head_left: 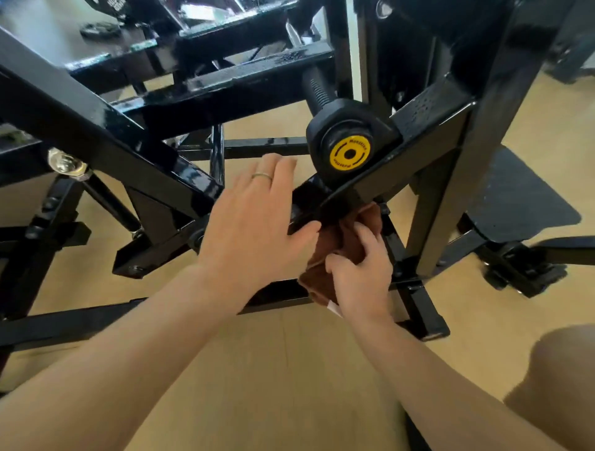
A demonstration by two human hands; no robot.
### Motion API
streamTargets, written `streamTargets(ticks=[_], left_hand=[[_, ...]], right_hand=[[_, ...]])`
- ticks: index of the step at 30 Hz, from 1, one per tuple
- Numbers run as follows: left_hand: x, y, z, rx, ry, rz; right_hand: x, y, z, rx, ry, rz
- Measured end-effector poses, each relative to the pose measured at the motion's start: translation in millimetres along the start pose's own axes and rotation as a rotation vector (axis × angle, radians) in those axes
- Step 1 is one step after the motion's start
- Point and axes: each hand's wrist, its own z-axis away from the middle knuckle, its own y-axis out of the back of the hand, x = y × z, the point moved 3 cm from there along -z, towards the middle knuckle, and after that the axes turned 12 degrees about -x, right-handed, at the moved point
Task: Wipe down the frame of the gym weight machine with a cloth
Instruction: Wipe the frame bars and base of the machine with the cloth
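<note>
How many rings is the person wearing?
1. A ring sits on a finger of the left hand. The right hand shows none, though its fingers curl into the brown cloth, partly hidden.

head view, close above, forward and down onto frame [106, 128]

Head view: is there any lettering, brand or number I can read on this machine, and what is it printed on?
Round yellow sticker on the black plastic knob: black lettering curved around its ring, too blurred to read reliably.
White markings on a black part at the top left: too blurred to read.
Nothing else legible.
</note>
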Motion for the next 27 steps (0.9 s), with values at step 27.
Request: streamTargets(ticks=[27], left_hand=[[11.7,16.2,-44.5,-0.5,0.085,0.791]], right_hand=[[-114.7,40.2,7.7,0.369,0.372,0.78]])
